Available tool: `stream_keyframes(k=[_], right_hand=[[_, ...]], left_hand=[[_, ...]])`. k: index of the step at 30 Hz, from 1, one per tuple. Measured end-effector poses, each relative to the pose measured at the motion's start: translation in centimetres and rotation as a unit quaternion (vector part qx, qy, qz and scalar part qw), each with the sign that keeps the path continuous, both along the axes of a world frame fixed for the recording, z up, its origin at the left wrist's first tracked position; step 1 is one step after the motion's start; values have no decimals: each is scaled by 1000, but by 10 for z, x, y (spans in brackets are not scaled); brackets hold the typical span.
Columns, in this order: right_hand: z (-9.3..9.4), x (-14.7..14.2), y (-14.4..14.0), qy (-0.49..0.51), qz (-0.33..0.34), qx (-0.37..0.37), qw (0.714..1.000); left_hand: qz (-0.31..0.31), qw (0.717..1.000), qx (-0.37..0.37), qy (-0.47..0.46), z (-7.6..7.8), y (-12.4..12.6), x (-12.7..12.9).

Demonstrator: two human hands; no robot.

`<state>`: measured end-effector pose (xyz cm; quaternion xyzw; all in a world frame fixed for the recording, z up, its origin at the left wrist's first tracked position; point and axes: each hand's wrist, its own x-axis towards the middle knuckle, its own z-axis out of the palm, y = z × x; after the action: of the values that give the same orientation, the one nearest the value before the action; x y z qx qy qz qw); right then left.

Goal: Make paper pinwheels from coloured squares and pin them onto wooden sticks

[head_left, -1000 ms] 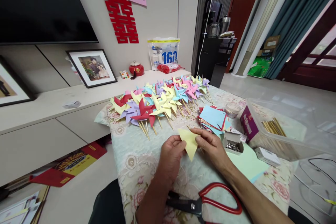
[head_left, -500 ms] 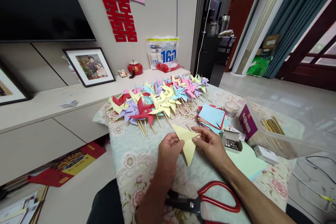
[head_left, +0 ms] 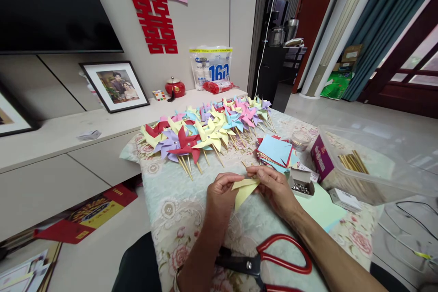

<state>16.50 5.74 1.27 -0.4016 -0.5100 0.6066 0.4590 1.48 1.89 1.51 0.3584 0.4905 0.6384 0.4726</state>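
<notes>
Head view: the only camera, looking down over the worktop (head_left: 178, 219) with its floral cloth.
Left hand (head_left: 221, 194): its fingers were pinched on the left edge of the yellow paper (head_left: 243, 189).
Right hand (head_left: 273, 187): its fingers were closed on the paper's upper right corner.
Yellow paper: held just above the middle of the worktop, folded to a downward point.
Handling: it looked thin, light and easily creased; best held by edges and corners.
Far edge: a row of finished pinwheels (head_left: 205, 130).
Right side: a stack of coloured squares (head_left: 275, 150), a small pin box (head_left: 301, 183), a clear tub of sticks (head_left: 356, 169).
Near edge: red-handled scissors (head_left: 270, 260).
</notes>
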Motion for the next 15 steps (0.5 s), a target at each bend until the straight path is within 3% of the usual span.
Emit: stream_keyframes(k=[3, 8, 10, 13, 15], right_hand=[[1, -1, 1, -14, -19, -3, 1000], [1, 2, 4, -51, -54, 22, 997], [2, 4, 4, -70, -54, 41, 995], [8, 8, 4, -138, -36, 123, 982], [20, 14, 1, -208, -33, 203, 956]], left_hand=[[-3, 999, 32, 36, 1, 1, 0], [-57, 994, -54, -81, 4, 0, 1], [-73, 991, -76, -87, 5, -1, 1], [-93, 992, -79, -33, 7, -2, 0], [-93, 992, -77, -43, 7, -1, -1]])
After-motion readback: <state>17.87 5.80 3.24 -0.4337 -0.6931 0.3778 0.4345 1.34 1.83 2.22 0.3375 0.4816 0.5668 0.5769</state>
